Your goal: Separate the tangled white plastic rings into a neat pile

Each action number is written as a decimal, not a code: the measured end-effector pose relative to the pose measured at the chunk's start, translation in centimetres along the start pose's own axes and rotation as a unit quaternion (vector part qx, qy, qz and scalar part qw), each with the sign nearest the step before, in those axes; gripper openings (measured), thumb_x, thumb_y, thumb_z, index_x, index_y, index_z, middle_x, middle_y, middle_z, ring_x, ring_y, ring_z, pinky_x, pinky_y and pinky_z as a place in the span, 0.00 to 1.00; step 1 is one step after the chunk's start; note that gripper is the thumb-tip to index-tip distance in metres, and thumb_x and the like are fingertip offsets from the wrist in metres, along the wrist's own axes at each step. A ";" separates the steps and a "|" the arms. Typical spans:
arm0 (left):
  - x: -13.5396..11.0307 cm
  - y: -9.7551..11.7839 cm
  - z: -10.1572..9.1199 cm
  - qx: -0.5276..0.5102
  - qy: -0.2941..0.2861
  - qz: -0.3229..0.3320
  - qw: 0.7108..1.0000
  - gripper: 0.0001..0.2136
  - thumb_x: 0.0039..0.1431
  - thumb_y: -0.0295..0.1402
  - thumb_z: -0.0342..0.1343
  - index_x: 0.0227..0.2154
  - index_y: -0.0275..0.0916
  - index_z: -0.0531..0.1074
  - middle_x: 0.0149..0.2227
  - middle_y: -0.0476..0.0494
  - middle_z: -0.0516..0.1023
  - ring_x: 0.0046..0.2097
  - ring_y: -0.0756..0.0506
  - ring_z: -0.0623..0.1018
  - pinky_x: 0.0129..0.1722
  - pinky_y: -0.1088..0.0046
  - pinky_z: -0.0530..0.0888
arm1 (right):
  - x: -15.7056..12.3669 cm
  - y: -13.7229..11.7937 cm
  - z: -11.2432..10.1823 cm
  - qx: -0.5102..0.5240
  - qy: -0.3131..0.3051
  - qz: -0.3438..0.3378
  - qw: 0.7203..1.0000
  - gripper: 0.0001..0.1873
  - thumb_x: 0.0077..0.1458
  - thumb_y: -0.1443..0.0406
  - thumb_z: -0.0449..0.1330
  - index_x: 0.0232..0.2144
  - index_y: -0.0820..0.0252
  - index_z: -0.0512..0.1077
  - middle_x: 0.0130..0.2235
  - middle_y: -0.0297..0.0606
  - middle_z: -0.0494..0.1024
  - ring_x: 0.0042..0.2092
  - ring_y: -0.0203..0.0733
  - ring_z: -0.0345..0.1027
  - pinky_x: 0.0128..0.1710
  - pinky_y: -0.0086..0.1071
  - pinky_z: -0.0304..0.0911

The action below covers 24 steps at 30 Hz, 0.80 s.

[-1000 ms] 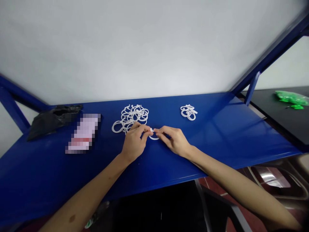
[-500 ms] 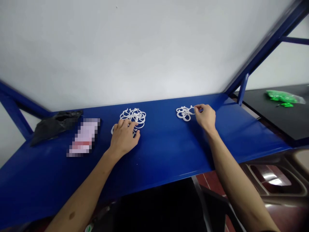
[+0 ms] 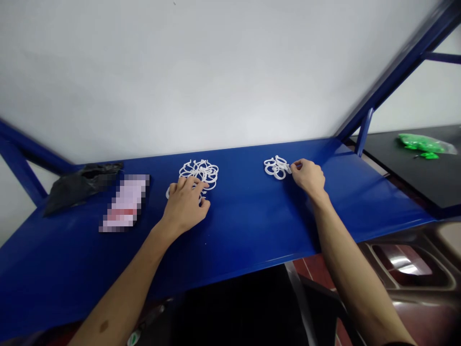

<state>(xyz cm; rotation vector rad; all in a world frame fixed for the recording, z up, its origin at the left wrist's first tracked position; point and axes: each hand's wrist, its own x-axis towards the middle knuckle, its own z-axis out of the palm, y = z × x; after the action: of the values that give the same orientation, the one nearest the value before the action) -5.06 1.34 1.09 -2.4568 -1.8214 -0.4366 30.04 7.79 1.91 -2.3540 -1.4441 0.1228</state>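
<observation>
1. On the blue counter (image 3: 252,226), the left hand (image 3: 185,204) lies with fingers spread and loosely curled over the near edge of the larger pile of white rings (image 3: 200,174), clasping nothing that shows.
2. The right hand (image 3: 308,175) sits at the right edge of the smaller pile of white rings (image 3: 276,167), fingers curled, tips pinched at a ring.
3. Left of the piles lie a blurred pink packet (image 3: 124,203) and a black bag (image 3: 81,185); a green heap (image 3: 425,144) rests on a dark surface far right. Nothing blocks either hand.
4. A second ago both hands pinched one ring at the middle; now they are well apart, one at each pile.
5. Whether the right fingers actually grip a ring is hard to make out.
</observation>
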 end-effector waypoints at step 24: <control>0.3 0.6 0.0 -0.036 0.138 0.034 0.989 0.05 0.64 0.31 0.55 0.33 0.41 0.74 0.36 0.41 0.79 0.43 0.37 0.72 0.41 0.58 0.68 | -6.4 -4.8 3.5 0.176 -0.042 -0.461 0.869 0.14 0.65 0.55 0.56 0.44 0.56 0.74 0.45 0.45 0.77 0.48 0.50 0.67 0.53 0.47 0.63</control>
<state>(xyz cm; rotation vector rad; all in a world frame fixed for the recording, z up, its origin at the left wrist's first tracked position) -4.41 1.41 1.26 -2.3519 -1.6325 -0.8059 22.01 5.04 -0.40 -1.2037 -2.1966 0.2037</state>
